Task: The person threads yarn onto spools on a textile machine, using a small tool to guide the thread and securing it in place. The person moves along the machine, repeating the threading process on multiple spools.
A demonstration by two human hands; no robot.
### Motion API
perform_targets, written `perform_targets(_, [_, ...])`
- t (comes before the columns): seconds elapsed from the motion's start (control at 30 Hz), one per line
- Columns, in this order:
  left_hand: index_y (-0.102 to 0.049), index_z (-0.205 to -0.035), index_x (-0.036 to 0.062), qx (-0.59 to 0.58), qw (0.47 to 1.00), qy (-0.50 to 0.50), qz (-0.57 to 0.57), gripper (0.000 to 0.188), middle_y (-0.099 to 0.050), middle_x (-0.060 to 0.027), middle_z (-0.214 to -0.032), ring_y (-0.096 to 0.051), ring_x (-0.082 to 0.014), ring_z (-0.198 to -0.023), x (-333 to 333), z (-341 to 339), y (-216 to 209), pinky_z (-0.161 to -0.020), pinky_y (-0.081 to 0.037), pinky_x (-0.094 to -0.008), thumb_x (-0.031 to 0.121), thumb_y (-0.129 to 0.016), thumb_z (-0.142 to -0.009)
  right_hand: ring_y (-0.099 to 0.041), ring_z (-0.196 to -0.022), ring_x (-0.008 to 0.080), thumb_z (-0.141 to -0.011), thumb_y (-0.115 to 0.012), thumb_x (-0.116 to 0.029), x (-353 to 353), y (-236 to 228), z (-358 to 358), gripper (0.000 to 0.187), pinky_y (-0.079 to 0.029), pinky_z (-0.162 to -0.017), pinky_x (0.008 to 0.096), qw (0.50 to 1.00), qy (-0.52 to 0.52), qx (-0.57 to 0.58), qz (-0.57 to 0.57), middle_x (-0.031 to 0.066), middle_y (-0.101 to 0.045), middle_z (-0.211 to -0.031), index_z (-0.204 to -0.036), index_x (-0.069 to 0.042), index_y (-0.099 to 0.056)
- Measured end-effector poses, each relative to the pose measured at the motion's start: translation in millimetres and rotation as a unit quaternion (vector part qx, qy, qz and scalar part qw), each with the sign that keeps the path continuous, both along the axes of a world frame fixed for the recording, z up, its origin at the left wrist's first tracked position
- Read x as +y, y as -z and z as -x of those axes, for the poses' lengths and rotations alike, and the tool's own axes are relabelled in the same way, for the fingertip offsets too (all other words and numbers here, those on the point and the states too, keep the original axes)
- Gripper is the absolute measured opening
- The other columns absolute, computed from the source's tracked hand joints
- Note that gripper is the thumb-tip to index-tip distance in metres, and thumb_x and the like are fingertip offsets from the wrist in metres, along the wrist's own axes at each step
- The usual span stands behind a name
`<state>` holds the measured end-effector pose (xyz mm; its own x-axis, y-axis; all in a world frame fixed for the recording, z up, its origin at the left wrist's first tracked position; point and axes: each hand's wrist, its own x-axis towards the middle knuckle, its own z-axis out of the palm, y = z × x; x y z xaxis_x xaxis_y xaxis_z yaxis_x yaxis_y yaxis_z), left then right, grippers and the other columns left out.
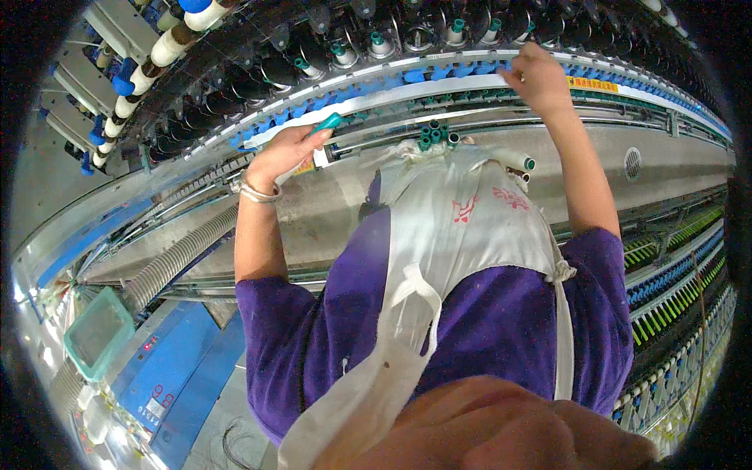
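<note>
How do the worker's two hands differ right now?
The left hand holds a teal-tipped white bobbin tube; the right hand holds nothing visible and its fingers touch the machine's blue rail. The left hand is nearer the body, with a bracelet on its wrist; the right hand reaches farther up, wrist bare. Both are raised toward the spinning machine.

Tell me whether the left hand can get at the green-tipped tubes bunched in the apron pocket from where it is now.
Probably yes. The left hand hovers just left of the green-tipped tubes in the white apron pocket, with nothing between them. It already holds a teal tube, though, so gripping another may be awkward.
</note>
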<state>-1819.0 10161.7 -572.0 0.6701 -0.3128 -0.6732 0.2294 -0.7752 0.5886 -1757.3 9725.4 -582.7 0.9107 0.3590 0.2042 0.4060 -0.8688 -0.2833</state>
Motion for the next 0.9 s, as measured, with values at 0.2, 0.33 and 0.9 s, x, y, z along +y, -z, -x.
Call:
perform_targets(0.2, [-0.062, -0.092, 0.0026, 0.126, 0.955, -0.165, 0.213, 0.048, -0.058, -0.0024, -0.069, -0.054, -0.0109, -0.061, 61.3, 39.1, 46.9, -0.058, -0.044, -0.0238, 0.048, -0.047, -0.095, -0.054, -0.073, 0.0143, -0.089, -0.049, -0.007, 11.1, 4.8, -12.6, 0.037, -0.044, -0.067, 0.0281, 0.506, 0.127, 0.253, -0.815, 0.0083, -0.063, -0.1, -0.124, 0.005, -0.049])
perform_targets(0.33, [-0.055, -0.091, 0.0031, 0.131, 0.787, -0.532, 0.284, 0.035, -0.058, -0.007, -0.074, -0.06, -0.0194, -0.067, 97.6, 55.5, 102.8, -0.063, -0.051, -0.0326, 0.037, -0.049, -0.096, -0.051, -0.072, 0.0097, -0.087, -0.056, -0.011, 32.8, 25.3, -18.2, 0.03, -0.043, -0.066, 0.0235, 0.849, 0.008, 0.243, -0.469, 0.0002, -0.062, -0.089, -0.116, -0.007, -0.061])
perform_targets(0.9, [-0.06, -0.09, 0.001, -0.193, 0.759, -0.598, 0.167, 0.042, -0.057, -0.0052, -0.07, -0.055, -0.0154, -0.062, 149.9, 34.6, 162.0, -0.052, -0.045, -0.0319, 0.042, -0.068, -0.083, -0.067, -0.079, 0.0312, -0.079, -0.055, -0.008, 114.1, 92.7, -44.6, 0.031, -0.056, -0.063, 0.0398, 0.982, -0.03, -0.016, 0.187, 0.0129, -0.058, -0.116, -0.108, -0.014, -0.06])
